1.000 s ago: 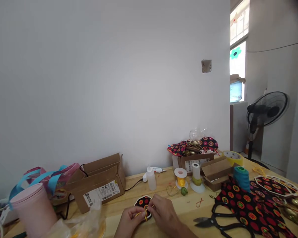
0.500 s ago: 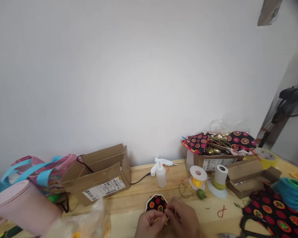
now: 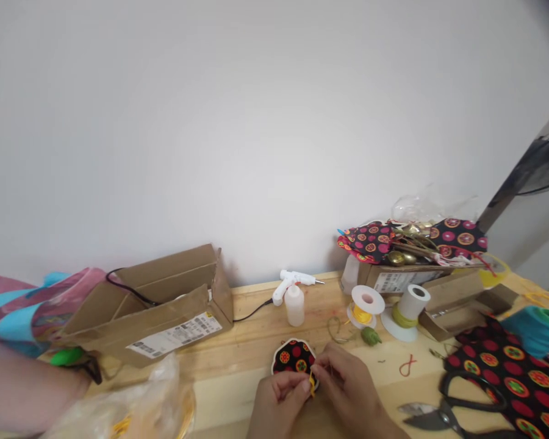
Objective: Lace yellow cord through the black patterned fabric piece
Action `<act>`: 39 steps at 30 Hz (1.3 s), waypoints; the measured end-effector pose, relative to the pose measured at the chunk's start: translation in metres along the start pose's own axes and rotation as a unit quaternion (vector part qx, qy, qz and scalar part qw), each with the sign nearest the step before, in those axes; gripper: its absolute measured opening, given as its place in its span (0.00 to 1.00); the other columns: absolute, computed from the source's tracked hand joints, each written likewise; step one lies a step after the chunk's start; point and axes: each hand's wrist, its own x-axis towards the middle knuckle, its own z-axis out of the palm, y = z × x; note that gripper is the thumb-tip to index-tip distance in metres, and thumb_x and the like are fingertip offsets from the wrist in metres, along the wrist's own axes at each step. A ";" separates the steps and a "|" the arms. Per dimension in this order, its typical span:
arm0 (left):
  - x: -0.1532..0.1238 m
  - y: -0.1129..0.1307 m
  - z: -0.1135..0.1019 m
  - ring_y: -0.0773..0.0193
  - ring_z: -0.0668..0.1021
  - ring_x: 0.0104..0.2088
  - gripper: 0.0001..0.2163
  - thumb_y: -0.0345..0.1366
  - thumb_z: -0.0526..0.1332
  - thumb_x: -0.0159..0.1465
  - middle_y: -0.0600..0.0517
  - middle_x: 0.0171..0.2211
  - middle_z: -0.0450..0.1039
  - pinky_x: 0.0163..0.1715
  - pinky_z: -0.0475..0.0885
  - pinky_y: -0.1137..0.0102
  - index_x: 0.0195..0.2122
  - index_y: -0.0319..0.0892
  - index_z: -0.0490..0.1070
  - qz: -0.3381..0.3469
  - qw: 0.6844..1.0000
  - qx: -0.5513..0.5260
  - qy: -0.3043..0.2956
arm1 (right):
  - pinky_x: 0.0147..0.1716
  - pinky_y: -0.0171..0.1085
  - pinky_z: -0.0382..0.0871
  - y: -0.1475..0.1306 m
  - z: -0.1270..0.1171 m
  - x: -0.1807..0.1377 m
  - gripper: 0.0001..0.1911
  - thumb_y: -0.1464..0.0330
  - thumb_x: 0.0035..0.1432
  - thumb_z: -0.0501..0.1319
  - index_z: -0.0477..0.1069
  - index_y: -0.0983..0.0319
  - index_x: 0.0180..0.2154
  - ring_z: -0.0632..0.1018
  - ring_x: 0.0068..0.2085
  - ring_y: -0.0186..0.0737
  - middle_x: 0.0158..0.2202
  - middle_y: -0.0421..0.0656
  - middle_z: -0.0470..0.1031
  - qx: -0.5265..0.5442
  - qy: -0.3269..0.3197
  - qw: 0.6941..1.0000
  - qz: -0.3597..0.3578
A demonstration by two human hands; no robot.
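At the front edge of the view, my left hand [image 3: 281, 399] pinches a yellow cord [image 3: 312, 385] between thumb and forefinger. Close beside it, the fingertips of my right hand [image 3: 343, 381] are also closed on the cord. Just behind both hands lies a fabric piece [image 3: 293, 355], black with red and orange round flowers and a pale edge; its near part is hidden by my fingers. To the right rest black-handled scissors [image 3: 443, 414], blades parted, beside a larger patterned black cloth [image 3: 521, 390].
A glue gun [image 3: 289, 281] stands behind a white bottle [image 3: 295, 306]. Spools of yellow cord [image 3: 362, 314] and green cord [image 3: 405, 318] are at right, near a filled box [image 3: 393, 277]. At left are an open cardboard box [image 3: 165, 317] and a plastic bag [image 3: 132, 402].
The camera view has tilted down and shifted right, so the scissors show more fully. My hands stay together at the yellow cord, with the fingers slightly moved.
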 end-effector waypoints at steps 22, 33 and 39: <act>-0.013 0.007 0.014 0.61 0.74 0.22 0.12 0.44 0.62 0.44 0.50 0.18 0.75 0.21 0.67 0.75 0.21 0.39 0.75 0.047 0.989 0.109 0.085 | 0.14 0.27 0.38 -0.003 -0.018 0.006 0.15 0.60 0.47 0.56 0.66 0.65 0.21 0.47 0.15 0.24 0.13 0.31 0.47 0.434 -0.162 0.833 0.303; -0.009 0.002 0.011 0.59 0.75 0.26 0.14 0.46 0.61 0.44 0.49 0.21 0.75 0.27 0.69 0.73 0.22 0.40 0.75 0.073 0.992 0.048 0.090 | 0.10 0.26 0.44 -0.009 0.001 0.002 0.13 0.64 0.45 0.57 0.70 0.64 0.33 0.56 0.10 0.24 0.10 0.31 0.55 0.337 -0.128 0.896 0.259; -0.011 0.007 0.013 0.58 0.76 0.27 0.16 0.46 0.62 0.43 0.48 0.23 0.77 0.29 0.70 0.71 0.26 0.39 0.76 0.045 0.997 0.025 0.060 | 0.19 0.28 0.55 -0.007 0.001 -0.004 0.09 0.71 0.50 0.52 0.70 0.57 0.31 0.67 0.19 0.29 0.18 0.36 0.68 0.012 -0.071 0.996 0.043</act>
